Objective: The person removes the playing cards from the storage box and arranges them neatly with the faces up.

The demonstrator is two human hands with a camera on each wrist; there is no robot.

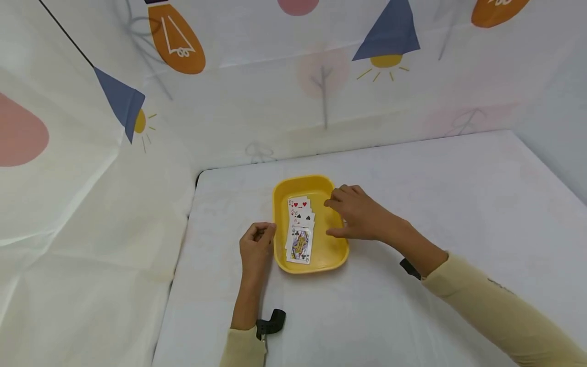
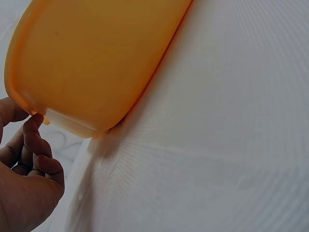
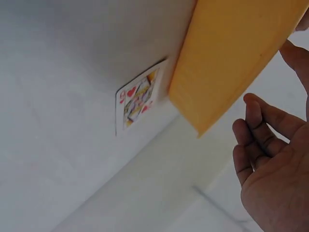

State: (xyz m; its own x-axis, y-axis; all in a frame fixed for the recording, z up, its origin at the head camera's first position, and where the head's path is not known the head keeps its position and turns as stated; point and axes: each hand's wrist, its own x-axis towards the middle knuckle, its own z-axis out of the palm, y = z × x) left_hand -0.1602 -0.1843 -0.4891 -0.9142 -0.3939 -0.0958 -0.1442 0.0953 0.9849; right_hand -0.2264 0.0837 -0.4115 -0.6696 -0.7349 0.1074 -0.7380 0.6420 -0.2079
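A yellow plastic tray (image 1: 332, 255) sits on the white-covered table. Inside, along its left side, several playing cards (image 1: 300, 216) overlap in a column, a queen of clubs (image 1: 300, 244) face up at the near end. My left hand (image 1: 257, 250) pinches the tray's left rim between thumb and index finger, plainest in the left wrist view. My right hand (image 1: 362, 214) reaches over the right rim, thumb and fingers spread apart and holding nothing. Beside the tray, a queen of hearts (image 3: 140, 99) lies on the table in the right wrist view; my right hand mostly hides it from the head view.
White table cloth (image 1: 435, 204) extends on both sides of the tray. A printed curtain (image 1: 257, 102) hangs along the table's back edge, and another sheet (image 1: 91, 229) hangs at the left. Black wrist straps (image 1: 271, 323) sit by the sleeves.
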